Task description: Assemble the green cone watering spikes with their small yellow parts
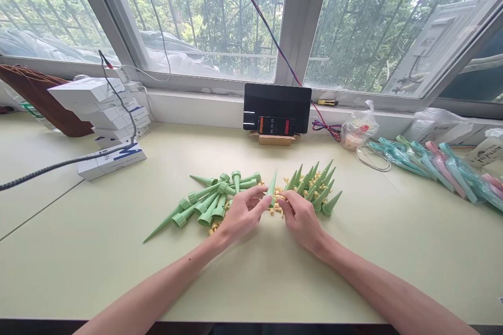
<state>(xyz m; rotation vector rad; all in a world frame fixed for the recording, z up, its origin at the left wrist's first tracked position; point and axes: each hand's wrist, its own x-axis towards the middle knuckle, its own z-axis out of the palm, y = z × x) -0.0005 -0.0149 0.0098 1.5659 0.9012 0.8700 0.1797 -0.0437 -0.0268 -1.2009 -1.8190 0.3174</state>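
Near the middle of the table, my left hand point(245, 210) is closed on a green plastic watering spike point(272, 187), its point upward. Just to the right, my right hand point(302, 214) pinches a small yellow plastic piece point(280, 197), partly covered by the fingers. Loose green spikes point(204, 204) with ribbed caps lie in a heap beside my left hand. Beyond my right hand, several green spikes point(314, 183) stand point up in a close group, with yellow bits among them. More small yellow pieces point(272, 211) are scattered between and under my hands.
A phone point(277, 126) showing a timer leans on a black tablet point(277, 104) by the window. White boxes point(112, 110) are stacked at the left, with a dark cable point(66, 166) crossing over. Bagged blue and pink items point(436, 165) and a plastic bag point(359, 128) lie at right.
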